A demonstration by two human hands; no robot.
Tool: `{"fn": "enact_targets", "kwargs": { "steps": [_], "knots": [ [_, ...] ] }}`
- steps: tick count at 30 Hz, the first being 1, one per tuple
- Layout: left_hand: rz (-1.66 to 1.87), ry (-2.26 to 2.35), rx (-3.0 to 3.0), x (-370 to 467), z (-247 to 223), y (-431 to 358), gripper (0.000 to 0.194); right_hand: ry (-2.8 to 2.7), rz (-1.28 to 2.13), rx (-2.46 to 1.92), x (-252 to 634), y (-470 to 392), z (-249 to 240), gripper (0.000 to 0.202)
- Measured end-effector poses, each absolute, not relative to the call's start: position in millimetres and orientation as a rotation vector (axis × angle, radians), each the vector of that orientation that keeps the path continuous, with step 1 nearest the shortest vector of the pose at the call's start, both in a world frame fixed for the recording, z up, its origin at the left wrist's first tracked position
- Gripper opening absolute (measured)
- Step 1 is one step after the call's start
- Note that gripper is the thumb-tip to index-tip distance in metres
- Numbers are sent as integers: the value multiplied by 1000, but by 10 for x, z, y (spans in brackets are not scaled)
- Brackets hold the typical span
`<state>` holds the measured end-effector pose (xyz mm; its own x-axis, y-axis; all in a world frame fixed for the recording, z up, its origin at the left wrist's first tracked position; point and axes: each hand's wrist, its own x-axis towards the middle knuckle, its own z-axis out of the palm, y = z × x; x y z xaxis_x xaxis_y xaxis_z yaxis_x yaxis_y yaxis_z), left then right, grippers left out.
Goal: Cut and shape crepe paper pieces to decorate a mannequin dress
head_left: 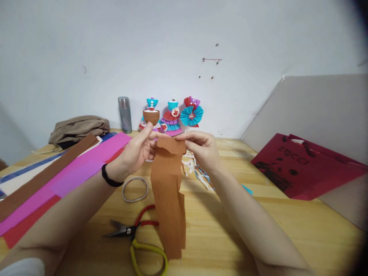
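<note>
A long strip of brown crepe paper (167,184) hangs upright in front of me, its top edge folded over in a short flap. My right hand (202,147) pinches the top right corner between thumb and fingers. At the top left edge, my left hand (138,149) holds the strip with its fingers partly behind it and the thumb raised. Below lie open scissors (129,232) with one red and one yellow handle, partly covered by the strip. A pale ring-shaped roll (135,189) lies beside the strip on the wooden table (218,237).
Several ruffled paper dress figures (172,115) and a grey thermos (124,115) stand by the wall. Coloured paper sheets (77,165) and a brown cloth (79,128) are at left. Paper scraps (198,170) lie behind my right arm; a red bag (304,166) is at right.
</note>
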<state>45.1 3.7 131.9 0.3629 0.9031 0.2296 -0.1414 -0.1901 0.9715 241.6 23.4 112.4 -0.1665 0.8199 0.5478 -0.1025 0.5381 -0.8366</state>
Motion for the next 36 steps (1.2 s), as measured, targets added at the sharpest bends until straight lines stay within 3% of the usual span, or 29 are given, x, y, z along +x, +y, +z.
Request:
{"fn": "enact_targets", "kwargs": {
  "steps": [2,8,13,19,23,28,36],
  "knots": [
    [1024,716,1412,444,1354,-3,62,-1571,861,-647,2419,205,1140,9],
    [1045,866,1566,441,1357,-65,34,-1670,765,-619,2435,181,1130,12],
    [1116,830,1535,469,1335,-77,23,-1635,840,-660,2445,180,1149,20],
    [1245,882,1515,555,1296,-120,24,-1619,1010,-748,2338,62,1185,35],
    [1217,865,1504,566,1304,-166,28,-1629,963,-856,2263,4,1162,35],
    [1198,824,1605,512,1325,-154,47,-1656,1061,-838,2260,-33,1183,34],
    [1314,880,1692,518,1318,-115,48,-1610,1117,-835,2272,-10,1193,36]
  ]
}}
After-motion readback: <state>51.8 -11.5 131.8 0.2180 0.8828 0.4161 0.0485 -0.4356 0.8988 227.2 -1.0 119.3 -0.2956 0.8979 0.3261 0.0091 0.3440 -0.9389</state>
